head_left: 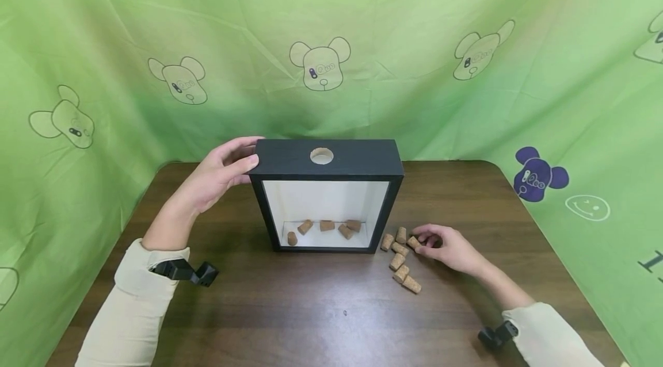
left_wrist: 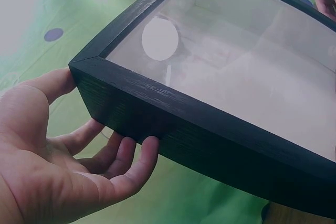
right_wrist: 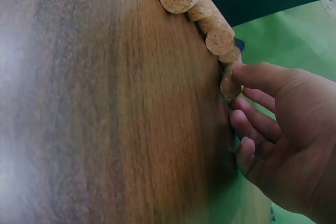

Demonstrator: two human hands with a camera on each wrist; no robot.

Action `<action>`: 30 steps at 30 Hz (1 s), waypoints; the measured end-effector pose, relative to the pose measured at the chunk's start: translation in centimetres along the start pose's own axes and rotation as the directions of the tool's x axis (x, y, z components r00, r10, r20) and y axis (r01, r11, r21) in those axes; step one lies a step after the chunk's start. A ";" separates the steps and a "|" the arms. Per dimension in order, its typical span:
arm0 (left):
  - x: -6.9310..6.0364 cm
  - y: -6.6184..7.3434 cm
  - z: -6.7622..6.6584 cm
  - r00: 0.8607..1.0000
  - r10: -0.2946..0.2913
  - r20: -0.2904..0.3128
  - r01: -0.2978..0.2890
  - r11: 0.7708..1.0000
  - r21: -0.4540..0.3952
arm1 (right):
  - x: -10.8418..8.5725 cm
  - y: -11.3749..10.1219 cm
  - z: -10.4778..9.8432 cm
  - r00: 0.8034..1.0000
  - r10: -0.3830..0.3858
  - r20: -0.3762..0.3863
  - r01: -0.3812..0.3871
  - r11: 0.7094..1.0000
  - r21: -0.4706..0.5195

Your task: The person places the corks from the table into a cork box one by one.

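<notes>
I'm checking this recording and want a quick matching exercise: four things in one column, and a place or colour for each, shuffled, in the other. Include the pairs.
Column one:
1. Left hand
2. Right hand
3. Round hole
4. Curtain

Column two:
A. Thumb and finger at a cork on the table
B. Mostly green, with printed cartoon heads
C. At an upper corner of the black box
D. In the top panel of that box

Right pairs: 1-C, 2-A, 3-D, 4-B.
</notes>
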State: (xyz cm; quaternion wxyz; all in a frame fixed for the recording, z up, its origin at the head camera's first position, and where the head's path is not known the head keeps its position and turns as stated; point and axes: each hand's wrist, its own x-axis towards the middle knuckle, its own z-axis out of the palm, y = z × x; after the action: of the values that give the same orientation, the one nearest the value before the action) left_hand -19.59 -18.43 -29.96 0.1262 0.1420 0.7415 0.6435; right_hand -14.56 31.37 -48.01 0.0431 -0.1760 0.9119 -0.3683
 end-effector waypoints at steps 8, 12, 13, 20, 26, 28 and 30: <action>0.0 -0.1 0.0 1.000 0.000 0.001 0.000 1.000 -0.004 | 0.0 -0.4 0.6 1.000 -0.021 -0.001 0.021 0.999 -0.037; 0.0 -0.1 0.0 1.000 -0.001 0.003 0.001 1.000 -0.003 | -0.1 -0.6 0.6 1.000 -0.018 0.006 0.018 0.999 -0.040; 0.0 -0.1 0.0 1.000 -0.001 0.003 0.001 1.000 -0.003 | -0.1 -0.6 0.6 1.000 -0.018 0.006 0.018 0.999 -0.038; 0.0 -0.1 0.0 1.000 -0.004 0.002 0.004 1.000 0.002 | -0.1 -0.5 0.2 1.000 0.003 -0.001 -0.003 1.000 0.025; 0.0 0.0 0.0 1.000 -0.005 0.001 0.005 1.000 0.005 | -0.1 -0.8 -0.3 1.000 0.020 -0.017 -0.018 0.992 0.123; 0.0 0.1 0.0 1.000 -0.005 0.002 0.005 1.000 0.006 | -0.1 -1.0 -0.6 0.999 0.033 -0.024 -0.029 0.988 0.151; 0.0 0.1 0.0 1.000 -0.006 0.002 0.006 1.000 0.006 | -0.1 -1.2 -0.9 0.998 0.052 -0.027 -0.046 0.985 0.168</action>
State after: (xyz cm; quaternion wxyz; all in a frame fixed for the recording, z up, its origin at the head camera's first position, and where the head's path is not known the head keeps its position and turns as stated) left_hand -19.64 -18.45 -29.89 0.1283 0.1410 0.7437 0.6408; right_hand -14.29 31.16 -46.51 0.0527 -0.1436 0.8824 -0.4450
